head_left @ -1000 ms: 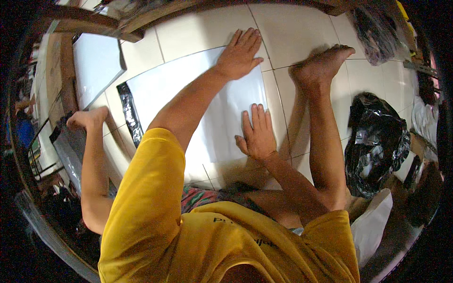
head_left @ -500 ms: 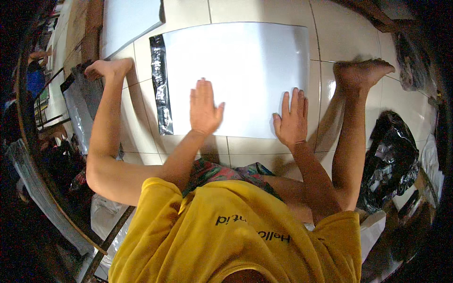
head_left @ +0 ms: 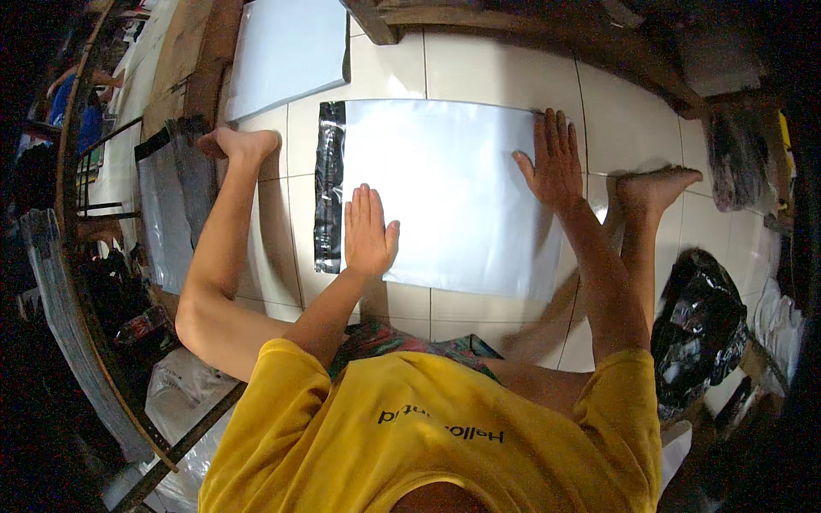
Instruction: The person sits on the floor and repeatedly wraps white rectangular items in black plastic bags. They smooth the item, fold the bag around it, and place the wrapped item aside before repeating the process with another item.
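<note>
A large white plastic mailing bag (head_left: 445, 197) lies flat on the tiled floor between my legs, with a crinkled black strip (head_left: 329, 188) along its left edge. My left hand (head_left: 368, 235) rests palm down on its near left part, fingers straight and thumb out to the side. At the far right corner my right hand (head_left: 556, 162) lies over the edge of the bag, its fingers stretched away from me and the thumb apart. Neither hand holds anything.
A stack of white sheets (head_left: 291, 56) lies beyond at the left, next to cardboard (head_left: 184, 94). Grey plastic bags (head_left: 162, 222) are by my left foot. Crumpled black plastic (head_left: 701, 333) sits right of my right leg. A wooden beam (head_left: 530, 34) crosses the far side.
My right hand has slid away from me from the near right part of the bag to its far right corner. The left hand stays on the near left part. The view has shifted.
</note>
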Tool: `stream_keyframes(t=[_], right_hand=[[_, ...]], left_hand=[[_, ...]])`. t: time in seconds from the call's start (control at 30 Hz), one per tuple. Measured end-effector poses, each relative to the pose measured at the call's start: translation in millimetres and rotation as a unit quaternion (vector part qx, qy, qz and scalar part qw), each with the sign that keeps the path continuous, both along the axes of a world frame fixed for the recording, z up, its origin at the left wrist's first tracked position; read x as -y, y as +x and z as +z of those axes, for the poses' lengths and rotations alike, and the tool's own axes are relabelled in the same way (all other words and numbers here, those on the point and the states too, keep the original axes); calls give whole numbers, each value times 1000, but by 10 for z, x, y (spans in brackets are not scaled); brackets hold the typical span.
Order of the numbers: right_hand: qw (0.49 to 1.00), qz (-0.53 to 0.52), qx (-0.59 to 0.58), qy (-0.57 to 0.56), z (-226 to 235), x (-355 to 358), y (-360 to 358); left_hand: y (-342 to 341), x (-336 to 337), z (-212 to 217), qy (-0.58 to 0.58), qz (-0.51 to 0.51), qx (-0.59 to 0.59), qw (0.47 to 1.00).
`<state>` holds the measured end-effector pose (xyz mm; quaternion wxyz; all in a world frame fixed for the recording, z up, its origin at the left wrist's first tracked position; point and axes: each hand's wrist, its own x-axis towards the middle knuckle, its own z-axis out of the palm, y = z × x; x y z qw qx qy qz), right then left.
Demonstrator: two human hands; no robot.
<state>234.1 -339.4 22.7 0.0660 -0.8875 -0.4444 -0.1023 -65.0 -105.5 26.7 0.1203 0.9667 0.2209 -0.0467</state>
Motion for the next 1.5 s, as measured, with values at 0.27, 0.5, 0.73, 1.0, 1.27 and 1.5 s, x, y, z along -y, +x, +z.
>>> stream_keyframes(t=[0.27,0.5,0.73,1.0,1.27,1.5], right_hand=[[996,25,-86,6,-89,-36,148],[996,24,-89,-4,-167,27,166],[997,1,-61,-45,-129,-40,171],[1000,17,14,-13,-158,-4,146],[912,258,-296,-119,614,89,-1680],[956,201,-176,-125,448,345,-2077]], left_hand=[[1574,649,52,-187,-134,201,952],[2214,441,-170,-82,-128,113,982],[1703,-999,-208,33,-30,73,996],[1356,-828,49,-47,-156,194,967],[-168,385,322,-75,-443,94,888],[-285,413,208,-24,-437,106,893]])
